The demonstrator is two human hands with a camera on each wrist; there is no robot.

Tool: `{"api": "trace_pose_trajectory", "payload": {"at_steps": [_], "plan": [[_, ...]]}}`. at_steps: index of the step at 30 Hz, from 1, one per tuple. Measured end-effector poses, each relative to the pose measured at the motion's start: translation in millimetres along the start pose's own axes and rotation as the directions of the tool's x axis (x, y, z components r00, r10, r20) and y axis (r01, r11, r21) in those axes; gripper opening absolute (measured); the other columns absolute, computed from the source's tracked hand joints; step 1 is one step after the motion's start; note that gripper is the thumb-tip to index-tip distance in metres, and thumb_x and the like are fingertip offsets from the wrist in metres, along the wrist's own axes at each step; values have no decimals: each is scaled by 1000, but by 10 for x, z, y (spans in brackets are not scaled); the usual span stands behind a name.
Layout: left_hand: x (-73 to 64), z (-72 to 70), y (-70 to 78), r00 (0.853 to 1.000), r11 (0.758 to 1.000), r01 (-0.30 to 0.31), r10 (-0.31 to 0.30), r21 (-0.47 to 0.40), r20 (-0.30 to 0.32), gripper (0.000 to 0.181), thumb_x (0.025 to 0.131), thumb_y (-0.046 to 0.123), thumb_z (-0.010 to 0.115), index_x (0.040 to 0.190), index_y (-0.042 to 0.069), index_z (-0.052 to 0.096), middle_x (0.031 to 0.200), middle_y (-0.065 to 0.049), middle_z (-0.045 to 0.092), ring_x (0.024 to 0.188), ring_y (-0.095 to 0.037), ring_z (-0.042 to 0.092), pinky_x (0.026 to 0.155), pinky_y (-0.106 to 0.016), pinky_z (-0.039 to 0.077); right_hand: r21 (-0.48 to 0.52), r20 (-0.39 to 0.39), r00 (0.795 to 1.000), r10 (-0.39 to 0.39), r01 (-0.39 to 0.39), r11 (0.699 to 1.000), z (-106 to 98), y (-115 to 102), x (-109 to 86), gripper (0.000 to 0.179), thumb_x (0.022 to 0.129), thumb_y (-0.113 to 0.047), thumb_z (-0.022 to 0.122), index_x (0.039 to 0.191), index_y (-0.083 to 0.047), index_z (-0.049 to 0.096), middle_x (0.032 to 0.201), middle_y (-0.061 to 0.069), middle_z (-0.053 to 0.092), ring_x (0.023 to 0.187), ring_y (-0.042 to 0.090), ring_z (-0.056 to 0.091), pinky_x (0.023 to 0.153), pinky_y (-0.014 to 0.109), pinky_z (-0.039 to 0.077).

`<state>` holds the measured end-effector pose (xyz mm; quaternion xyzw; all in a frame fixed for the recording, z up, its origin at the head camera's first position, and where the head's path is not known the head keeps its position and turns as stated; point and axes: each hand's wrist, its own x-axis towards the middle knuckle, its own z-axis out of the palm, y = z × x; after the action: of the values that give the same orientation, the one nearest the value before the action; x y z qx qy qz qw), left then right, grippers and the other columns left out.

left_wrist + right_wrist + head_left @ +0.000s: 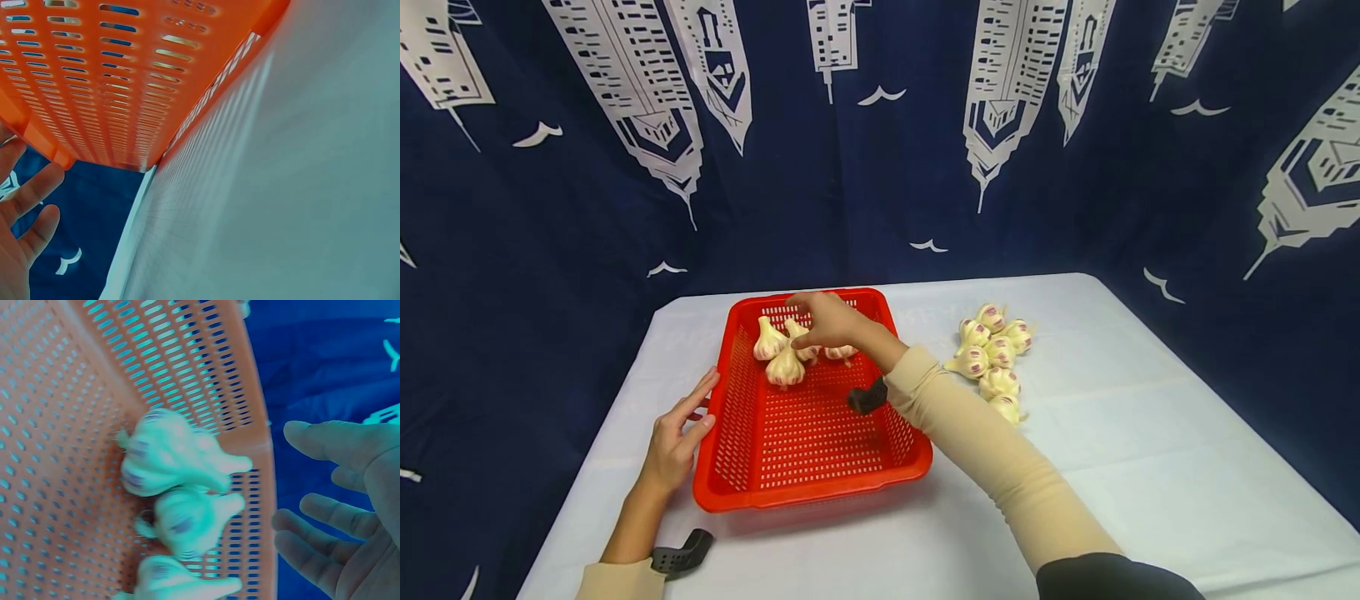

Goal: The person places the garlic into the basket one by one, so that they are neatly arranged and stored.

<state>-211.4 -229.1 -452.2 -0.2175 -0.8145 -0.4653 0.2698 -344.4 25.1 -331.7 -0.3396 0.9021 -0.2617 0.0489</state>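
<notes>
A red perforated plastic basket (808, 490) holds several garlic bulbs (786, 368) toward its far end. My left hand (673, 442) is at the basket's left rim, fingertips right against it and fingers spread rather than curled. In the left wrist view the left fingers (36, 187) lie beside the basket's outer wall (106, 94). Over the far part of the basket hovers my right hand (829, 321), its thumb and fingers apart and nothing between them. Below it, in the right wrist view, bulbs (187, 519) lie near the slotted wall.
More garlic bulbs (1000, 352) lie in a loose group on the white-covered table (1120, 408), right of the basket. Behind the table hangs a dark blue cloth (850, 200) printed with white buildings and birds. A black wrist mount (683, 552) is strapped on the left wrist.
</notes>
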Motion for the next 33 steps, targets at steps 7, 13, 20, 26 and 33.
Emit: {"api": "trace_pose_trajectory", "payload": {"at_steps": [7,13,20,26,33], "plan": [[12,-16,-15,1000,1000,-7,7,5,-1,55,85,2,53,140,1,55,144,-17,51,100,1,53,79,-14,41,0,-23,999,-26,26,1000,-211,-91,-211,67,84,-20,80,141,-3,51,132,19,60,102,27,64,83,32,52],[34,-28,-4,1000,1000,-11,11,15,8,55,85,2,53,140,0,54,144,-17,51,100,1,53,79,-15,42,-17,-29,1000,-10,9,1000,-352,-53,-450,66,85,-25,79,142,-7,52,132,15,61,102,24,64,85,32,52],[38,-51,-13,1000,1000,-14,14,10,2,55,85,2,53,140,2,55,144,-17,51,100,1,53,79,-14,40,-64,-56,998,-32,28,998,-456,55,-683,68,83,-25,81,140,-3,53,131,15,62,106,24,62,91,36,51],[32,-47,-29,1000,1000,-24,24,-5,-9,54,85,1,51,139,1,55,144,-18,51,99,0,54,79,-15,41,-77,-62,998,-22,17,997,-496,160,-878,66,83,-26,81,139,-4,53,129,13,63,103,25,64,90,37,52],[23,-27,-28,1000,1000,-15,15,-6,0,54,85,2,51,140,-1,54,145,-18,50,100,0,53,79,-18,41,-30,-75,997,15,-18,999,-515,291,-1135,65,82,-23,80,138,-3,54,129,15,62,100,32,65,81,37,56]]}}
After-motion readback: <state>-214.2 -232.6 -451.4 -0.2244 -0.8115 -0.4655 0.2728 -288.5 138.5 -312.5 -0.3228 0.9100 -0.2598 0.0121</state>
